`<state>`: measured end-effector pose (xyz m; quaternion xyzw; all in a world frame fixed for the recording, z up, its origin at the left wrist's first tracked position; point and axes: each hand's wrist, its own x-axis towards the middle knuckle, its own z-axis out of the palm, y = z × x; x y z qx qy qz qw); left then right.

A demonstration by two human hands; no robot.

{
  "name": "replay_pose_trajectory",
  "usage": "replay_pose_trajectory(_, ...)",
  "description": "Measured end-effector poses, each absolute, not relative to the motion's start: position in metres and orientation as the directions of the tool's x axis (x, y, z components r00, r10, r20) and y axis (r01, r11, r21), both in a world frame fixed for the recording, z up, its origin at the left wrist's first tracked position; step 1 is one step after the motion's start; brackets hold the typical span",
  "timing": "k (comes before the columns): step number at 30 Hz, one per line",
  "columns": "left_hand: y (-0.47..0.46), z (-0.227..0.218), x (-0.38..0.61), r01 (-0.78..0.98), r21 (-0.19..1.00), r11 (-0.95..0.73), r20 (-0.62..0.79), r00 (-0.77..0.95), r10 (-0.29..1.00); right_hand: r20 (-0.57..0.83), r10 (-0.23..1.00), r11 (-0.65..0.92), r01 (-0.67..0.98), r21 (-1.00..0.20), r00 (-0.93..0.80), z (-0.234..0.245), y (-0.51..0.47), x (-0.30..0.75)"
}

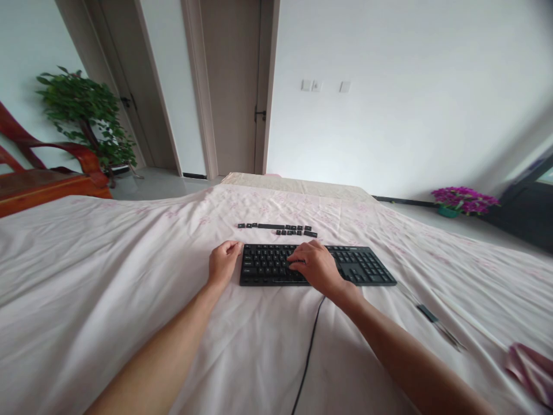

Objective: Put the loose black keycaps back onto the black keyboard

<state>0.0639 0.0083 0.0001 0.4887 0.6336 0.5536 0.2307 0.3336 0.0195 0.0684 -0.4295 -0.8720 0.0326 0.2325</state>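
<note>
A black keyboard (270, 262) lies on the bedspread, with no keycaps visible along part of its front row. My left hand (223, 264) is closed at the keyboard's far left corner, thumb and forefinger together against its edge. Over the middle of the keys, my right hand (318, 268) bends its fingers down, thumb and forefinger close together; whatever is between the tips is hidden. Beyond the keyboard, several loose keycaps (294, 228) lie in two uneven rows, including a long space bar (271, 226).
A keycap puller with wire ends (427, 313) lies right of the keyboard. The black cable (310, 349) runs toward me across the pale flowered bedspread (254, 340). A pinkish cloth (531, 369) is at the right edge. A wooden chair (82, 164) stands far left.
</note>
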Motion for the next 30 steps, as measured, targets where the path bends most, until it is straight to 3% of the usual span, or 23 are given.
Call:
replay_pose_trajectory(18, 0.009, -0.003, 0.063, 0.357, 0.929, -0.099, 0.257, -0.428, 0.866, 0.346, 0.734, 0.632, 0.774, -0.032, -0.585, 0.061, -0.003, 0.328)
replay_pose_trajectory(30, 0.008, 0.0, 0.066, 0.346, 0.933, -0.098, 0.255, -0.445, 0.858, 0.266, 0.664, 0.657, 0.715, 0.239, -0.699, 0.062, -0.012, 0.316)
